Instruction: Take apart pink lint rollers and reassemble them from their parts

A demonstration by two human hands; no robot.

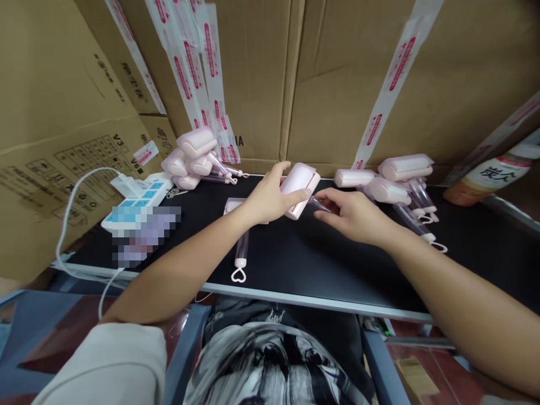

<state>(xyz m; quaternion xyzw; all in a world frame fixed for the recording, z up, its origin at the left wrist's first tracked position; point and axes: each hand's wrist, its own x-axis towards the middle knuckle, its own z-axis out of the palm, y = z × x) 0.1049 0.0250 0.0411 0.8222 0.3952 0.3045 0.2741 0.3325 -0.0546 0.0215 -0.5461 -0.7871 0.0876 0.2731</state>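
Observation:
My left hand (266,197) grips a pink lint-roller head (300,185) over the black table top (329,264). My right hand (352,215) pinches the clear handle (317,203) that sticks out of that roller head. Another pink lint roller (240,247) with a heart-shaped loop lies flat on the table just under my left wrist, partly hidden by it.
One pile of pink lint rollers (196,157) sits at the back left, another pile (399,183) at the back right. A white and blue power strip (139,202) lies at the left. Cardboard boxes (261,79) wall the back. A bottle (491,177) lies at the far right.

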